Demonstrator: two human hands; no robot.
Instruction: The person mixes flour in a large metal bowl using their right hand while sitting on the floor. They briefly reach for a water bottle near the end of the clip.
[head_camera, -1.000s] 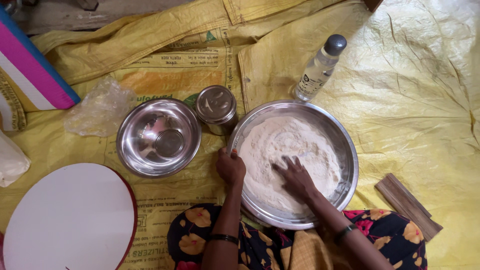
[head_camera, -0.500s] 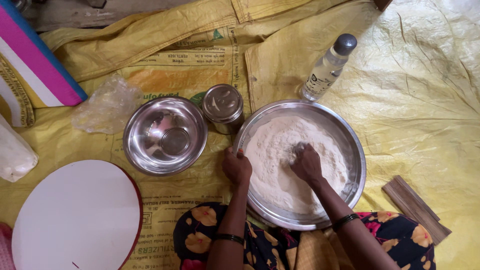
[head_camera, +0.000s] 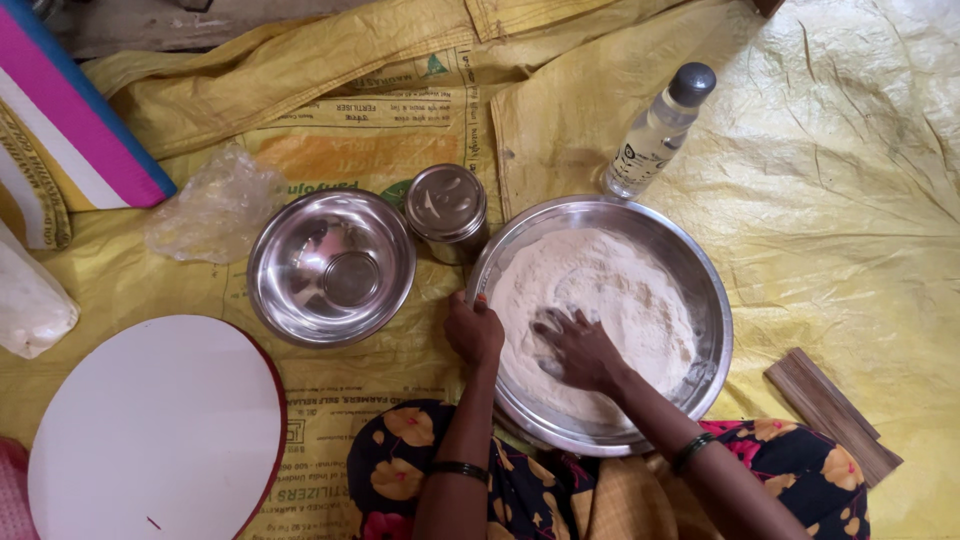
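A wide steel pan (head_camera: 700, 260) sits on the yellow sheet, filled with a mound of white flour (head_camera: 610, 290). My left hand (head_camera: 474, 332) grips the pan's near-left rim. Fingers spread, my right hand (head_camera: 575, 347) lies in the flour at the near-left side of the mound, dusted white. Both forearms reach up from the bottom of the view, each with a dark bangle.
Left of the pan stand a small lidded steel tin (head_camera: 446, 208) and an empty steel bowl (head_camera: 331, 265). A clear bottle (head_camera: 656, 133) lies behind the pan. A round white board (head_camera: 150, 430), a crumpled plastic bag (head_camera: 215, 205), a wooden piece (head_camera: 830, 412) and a striped box (head_camera: 70, 135) surround them.
My right hand has slid through the flour from the middle of the mound back toward its near-left side. The left hand stays on the rim. The camera has shifted slightly.
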